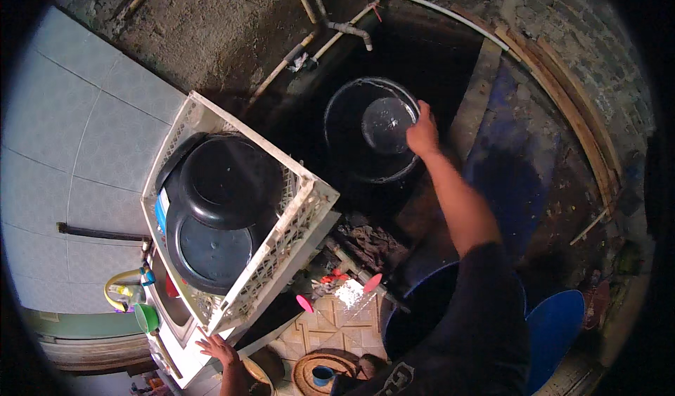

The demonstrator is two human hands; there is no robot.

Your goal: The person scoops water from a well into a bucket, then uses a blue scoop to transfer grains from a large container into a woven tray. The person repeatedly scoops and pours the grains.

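My right hand (423, 133) is closed round the right rim of a round black basin (344, 130), thumb on top. A pale, shiny disc shows at the basin's bottom, perhaps a little water. The basin is over a dark recess that looks like a water tank. Lower left, my left hand (221, 350) has its fingers spread and lies by the near corner of a white plastic crate (304, 185), at the edge of a white counter (195, 357); whether it touches the crate I cannot tell. Black tubs (223, 178) are stacked inside the crate.
Beside the crate is a sink (184, 304) with a green cup (146, 317) and a yellow hose (112, 283). A pipe spout (362, 37) juts over the recess. Blue barrels (559, 333) stand at lower right, and wooden strips (573, 101) line the far right.
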